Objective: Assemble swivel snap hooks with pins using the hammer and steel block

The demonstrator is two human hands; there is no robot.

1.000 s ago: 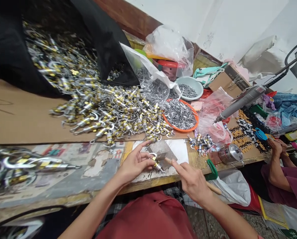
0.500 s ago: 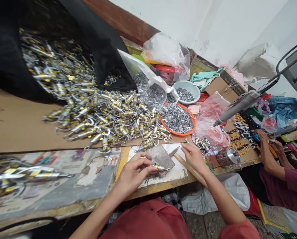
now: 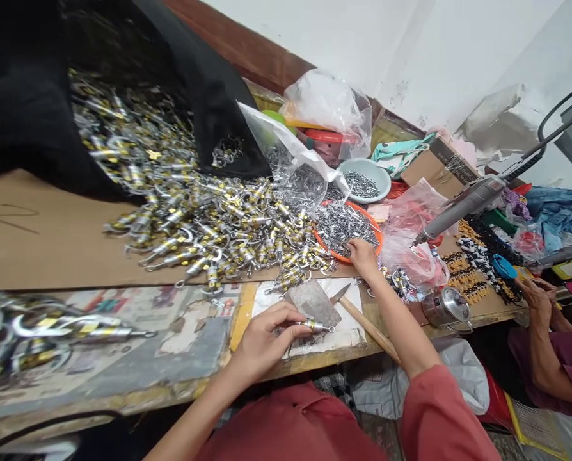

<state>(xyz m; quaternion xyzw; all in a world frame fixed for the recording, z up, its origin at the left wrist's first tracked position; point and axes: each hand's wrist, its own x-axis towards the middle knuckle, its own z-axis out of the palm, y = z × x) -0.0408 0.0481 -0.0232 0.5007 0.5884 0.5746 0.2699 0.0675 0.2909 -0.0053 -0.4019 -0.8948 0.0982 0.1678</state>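
My left hand [image 3: 269,336] is closed around a silver hook-shaped metal key charm [image 3: 317,327] with yellow bands; its small ring end points right, low over the bench. Beside it lies a flat grey metal block [image 3: 315,302] on white paper. My right hand [image 3: 364,259] reaches to the near edge of an orange basket [image 3: 381,238]. Its fingertips are pinched together among small silver metal pieces [image 3: 341,224]; what they grip is too small to make out. A hammer [image 3: 368,325] with a wooden handle rests under my right forearm.
A large heap of similar charms [image 3: 238,224] spills from a black bag [image 3: 209,96]. Behind the basket stands a pale blue bowl [image 3: 386,186] of metal pieces. An electric screwdriver [image 3: 459,208] hangs at right, above a metal mug [image 3: 446,307]. A co-worker's hands [image 3: 538,298] work further right.
My right hand has moved from above the hammer head up to the orange basket. My left hand still holds the charm in about the same place. The view has shifted slightly.
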